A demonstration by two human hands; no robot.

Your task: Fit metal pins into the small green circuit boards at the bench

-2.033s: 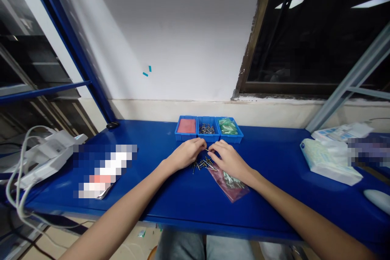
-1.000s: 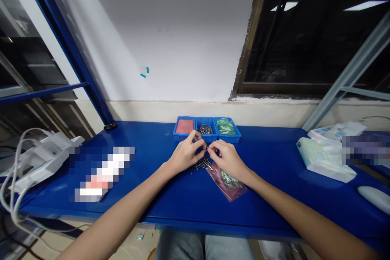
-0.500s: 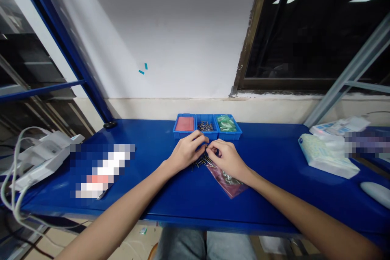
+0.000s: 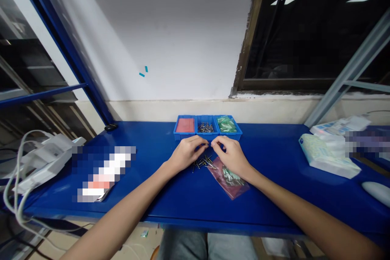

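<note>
My left hand is closed in a pinch, and a small metal glint, apparently the end of a screw, shows at its fingertips. Just beside it, my right hand has thumb and fingers pressed together; whatever they hold, if anything, is too small to make out. A narrow gap separates the two sets of fingertips. Below them a loose pile of thin metal screws lies on the blue table. A pinkish clear plastic bag, with greyish-green contents, rests partly under my right hand and touches the pile's right side.
Behind my hands stand three joined blue bins: one with pink bags, one with metal screws, one with green packets. A power strip with cables and a blurred phone-like object lie left. A tissue pack and white mouse lie right.
My fingertips have drawn slightly apart, opening a gap between the hands. My right hand has shifted a little right, uncovering more of the screw pile and bag. The view has tilted slightly.
</note>
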